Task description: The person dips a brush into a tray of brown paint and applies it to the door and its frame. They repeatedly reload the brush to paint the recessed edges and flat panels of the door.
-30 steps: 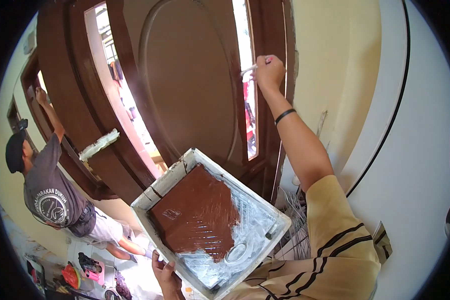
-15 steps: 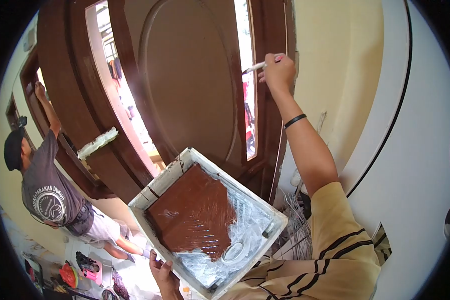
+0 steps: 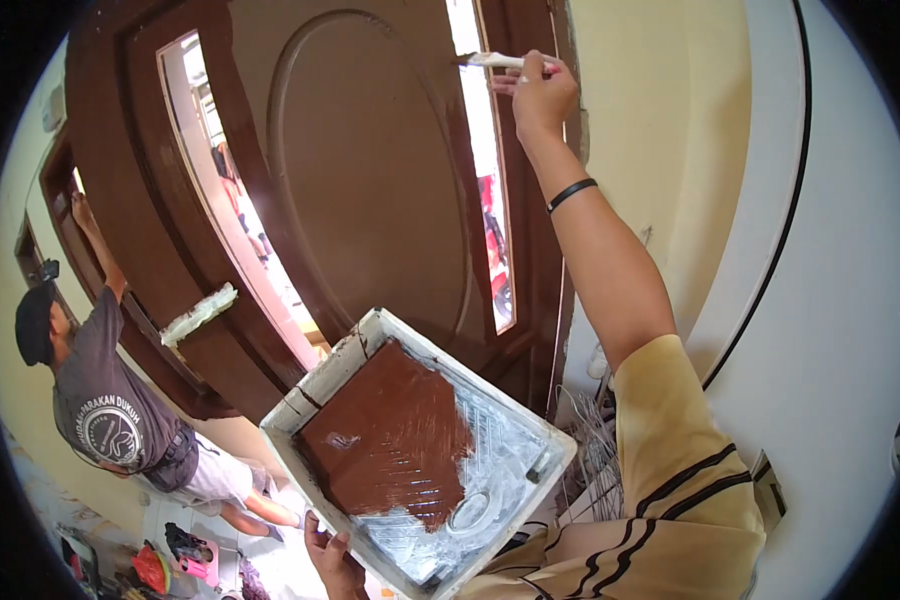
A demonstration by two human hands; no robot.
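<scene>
Raised high, the right hand [image 3: 542, 95] pinches a slim, pale-handled paintbrush [image 3: 495, 61] between thumb and fingers, its bristle end lying against the glossy brown frame beside a narrow strip of glass [image 3: 488, 190] in the door [image 3: 370, 190]. A thin black band circles that wrist, and a mustard-yellow sleeve with dark stripes covers the upper arm. Low in the view, the left hand [image 3: 335, 560] grips the near rim of a paint tray [image 3: 315, 385] from beneath, fingers curled up over its edge. That tray is a rectangular, whitish plastic basin with a ribbed, sloped floor; a flat pool of smooth chocolate-brown paint [image 3: 385, 440] fills its deep end, and thin smears streak the ridges toward the shallow end.

Behind it, the door is wood painted wet-looking dark brown, with a large oval raised panel at its centre and a second, wider glass opening on the left. Cream plaster wall stands to the right of the frame. At the far left, another person [image 3: 100, 400] in a grey printed T-shirt and dark cap stretches one arm up along a second brown frame.
</scene>
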